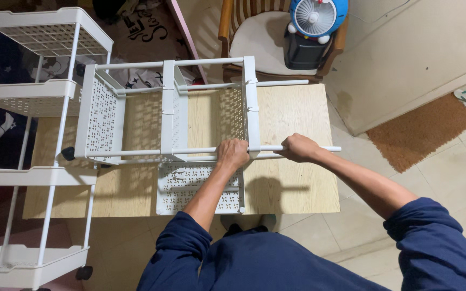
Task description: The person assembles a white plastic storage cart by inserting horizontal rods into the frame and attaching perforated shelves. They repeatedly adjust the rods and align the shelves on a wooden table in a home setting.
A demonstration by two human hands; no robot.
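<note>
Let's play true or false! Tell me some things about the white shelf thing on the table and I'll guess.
1. Both hands grip the same white pole. True: left hand, right hand.
2. The half-built rack stands upright. False: it lies on its side on the wooden table.
3. A loose white tray lies flat on the table. True.
4. The blue fan sits on the table. False: it sits on a chair.
5. A finished rack stands left. True.

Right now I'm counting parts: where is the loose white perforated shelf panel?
In the head view the loose panel lies flat on the wooden table, near its front edge, just under the left hand.
</note>
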